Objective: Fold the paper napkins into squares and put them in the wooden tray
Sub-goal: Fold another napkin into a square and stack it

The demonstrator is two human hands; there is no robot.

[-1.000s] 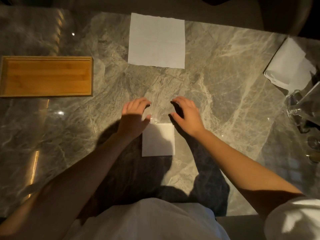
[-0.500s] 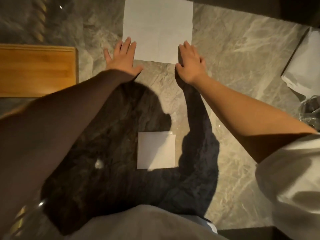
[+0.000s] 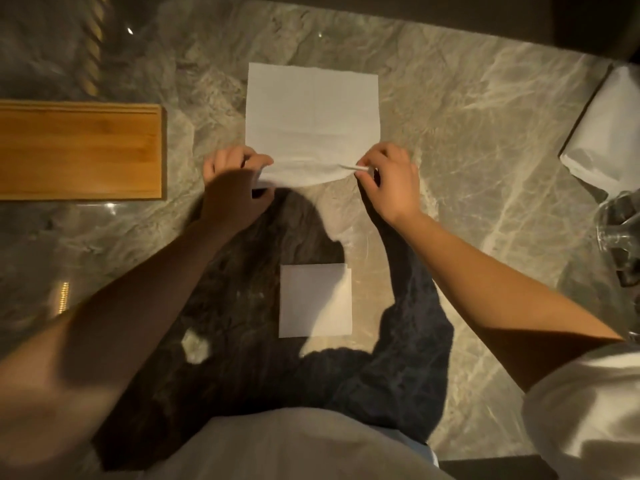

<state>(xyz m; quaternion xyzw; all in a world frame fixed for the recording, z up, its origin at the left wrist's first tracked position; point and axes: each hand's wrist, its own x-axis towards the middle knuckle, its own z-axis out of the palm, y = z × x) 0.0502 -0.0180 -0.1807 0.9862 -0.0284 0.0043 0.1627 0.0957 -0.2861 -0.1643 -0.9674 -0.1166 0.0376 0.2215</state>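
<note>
- My left hand [image 3: 235,188] pinches the near-left corner of the unfolded paper napkin [image 3: 311,116], and my right hand [image 3: 391,181] pinches the near-right corner, thumb against fingers on both sides.
- The napkin lies flat on the marble desk [image 3: 467,150], far from me, with only its near edge lifted and slightly rumpled between my hands.
- The step in hand, as I judge it, is the first fold: carry the near edge over to meet the far edge.
- To do it well I should lift both corners evenly, so the slack in the middle pulls taut instead of creasing crookedly.
- I would set each near corner right on its far corner, check that the side edges line up, then press the fold flat from the middle outward.
- Thin paper tears or drags easily, so a light pinch and a low, slow arc seem wise; the far edge must not slide on the glossy stone.
- One folded napkin square [image 3: 315,299] already lies near my body, well apart from the one I hold.
- The wooden tray [image 3: 79,150] sits at my left, beside the open napkin but not touching it, and looks empty in the part I can see.
- More white napkins [image 3: 609,133] wait at the far right, near some glassware [image 3: 620,237].
</note>
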